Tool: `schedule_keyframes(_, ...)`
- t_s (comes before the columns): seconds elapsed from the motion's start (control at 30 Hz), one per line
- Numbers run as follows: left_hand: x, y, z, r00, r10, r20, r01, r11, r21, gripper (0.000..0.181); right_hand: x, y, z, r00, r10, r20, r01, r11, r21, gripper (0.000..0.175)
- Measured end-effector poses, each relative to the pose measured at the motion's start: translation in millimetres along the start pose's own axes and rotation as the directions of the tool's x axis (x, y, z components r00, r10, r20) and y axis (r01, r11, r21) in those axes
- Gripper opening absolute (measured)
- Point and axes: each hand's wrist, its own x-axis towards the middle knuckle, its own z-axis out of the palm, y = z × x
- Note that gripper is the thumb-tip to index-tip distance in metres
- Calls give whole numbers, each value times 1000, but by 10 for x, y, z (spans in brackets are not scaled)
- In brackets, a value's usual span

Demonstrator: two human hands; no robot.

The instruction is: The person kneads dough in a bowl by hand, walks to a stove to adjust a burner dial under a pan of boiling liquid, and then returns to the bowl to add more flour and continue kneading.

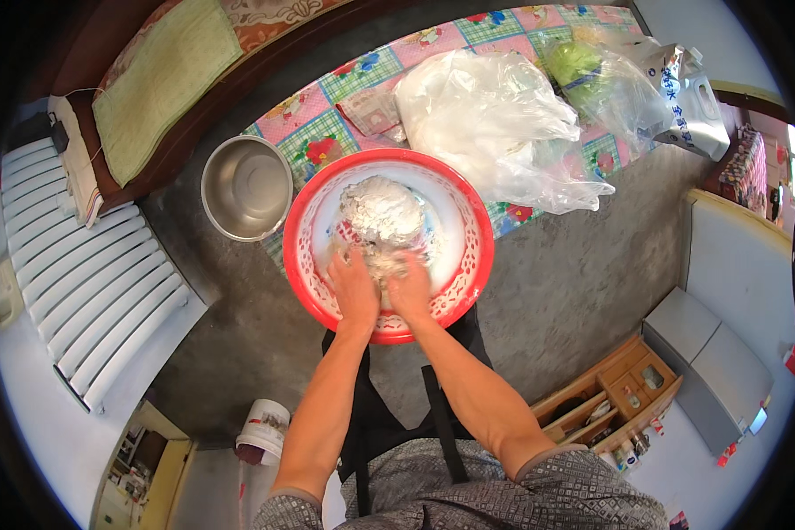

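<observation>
A red-rimmed enamel basin [293, 255] stands before me at the near edge of a table with a patterned cover. Inside it, a lumpy mass of floury dough [383, 211] lies toward the far side. My left hand [354, 285] and my right hand [409, 285] are in the near part of the basin, side by side, with loose crumbly dough [384, 260] between and under their fingers. Both sets of fingertips are blurred, so whether they grip any of it cannot be told.
A steel bowl [246, 188] sits left of the basin. Behind and right lie a large clear plastic bag with white contents [483, 119], a bagged green vegetable [575, 66] and a silver pouch [686, 99]. A white bucket [264, 427] stands behind me at left.
</observation>
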Motion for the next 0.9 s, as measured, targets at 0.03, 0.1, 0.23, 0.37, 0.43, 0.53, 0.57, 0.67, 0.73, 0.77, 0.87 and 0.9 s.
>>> schedule_keyframes(0.03, 19, -136, 148, 996, 61, -64, -65, 996, -66, 50, -20, 58, 107, 984, -17, 176, -22, 975, 221, 35)
schedule_keyframes(0.1, -39, -235, 214, 986, 123, -111, -137, 982, -130, 43, -27, 165, 119, 964, 58, 261, -111, 975, 192, 30)
schedule_keyframes(0.23, -88, -230, -3, 992, 127, 4, -124, 970, -208, 17, 159, -128, -591, 986, -144, 82, 164, 908, -385, 42)
schedule_keyframes(0.37, -112, -178, 103, 998, 53, -20, -56, 975, -215, 25, 108, -113, -548, 980, -168, 109, 199, 866, -458, 56)
schedule_keyframes(0.43, -139, -50, 221, 991, -81, -111, 42, 947, -319, 36, -9, 50, -341, 998, 9, 65, -3, 996, -91, 60)
schedule_keyframes(0.53, -100, -74, 200, 995, -94, -27, 76, 919, -387, 36, -236, 100, -32, 994, 34, 103, -33, 999, -12, 52)
schedule_keyframes(0.57, -63, -107, 174, 996, -84, 14, 83, 916, -392, 34, -263, 115, 39, 986, 97, 134, -103, 994, 43, 49)
schedule_keyframes(0.67, 24, -453, 87, 994, -13, 108, 61, 885, -461, 29, -190, 76, 124, 938, 220, 268, -325, 829, 455, 44)
schedule_keyframes(0.73, 91, -390, -117, 979, -56, 194, 150, 845, -513, 26, -57, -92, -23, 787, 372, 492, -616, 492, 615, 41)
schedule_keyframes(0.77, 140, -351, -195, 955, -92, 282, 240, 798, -553, 23, -1, -124, -76, 789, 377, 484, -614, 493, 617, 41)
schedule_keyframes(0.87, 146, -411, -214, 960, -97, 263, 236, 786, -571, 22, 33, -214, -62, 740, 442, 507, -671, 431, 603, 29)
schedule_keyframes(0.9, 140, -408, -231, 969, -100, 226, 214, 798, -563, 23, 31, -218, -48, 740, 439, 510, -672, 431, 603, 29)
